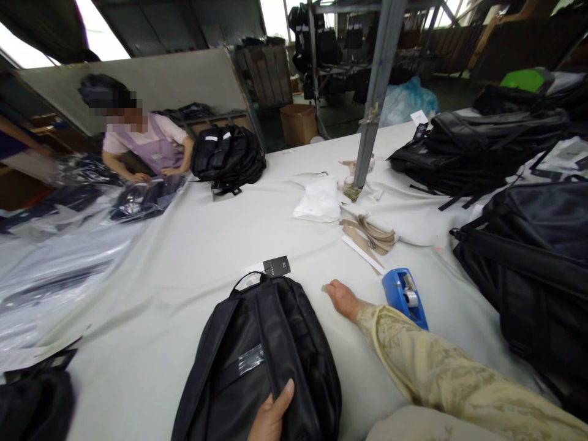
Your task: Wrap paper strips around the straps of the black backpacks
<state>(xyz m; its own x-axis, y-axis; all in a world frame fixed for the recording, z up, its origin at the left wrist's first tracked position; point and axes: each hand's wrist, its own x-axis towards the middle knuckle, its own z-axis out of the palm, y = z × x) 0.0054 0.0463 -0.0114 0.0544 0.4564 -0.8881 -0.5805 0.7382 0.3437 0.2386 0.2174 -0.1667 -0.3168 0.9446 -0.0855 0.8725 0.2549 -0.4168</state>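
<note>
Fingers of the left hand are gripping the near end of the soft black fabric backpack while the right hand is lying open and empty beside the blue plastic tape dispenser.

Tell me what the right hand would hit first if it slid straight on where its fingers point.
The right hand lies flat on the table, fingers pointing up-left. After bare tabletop, it would likely meet the black tag beside the top handle of the backpack first, though depth is unclear.
</note>
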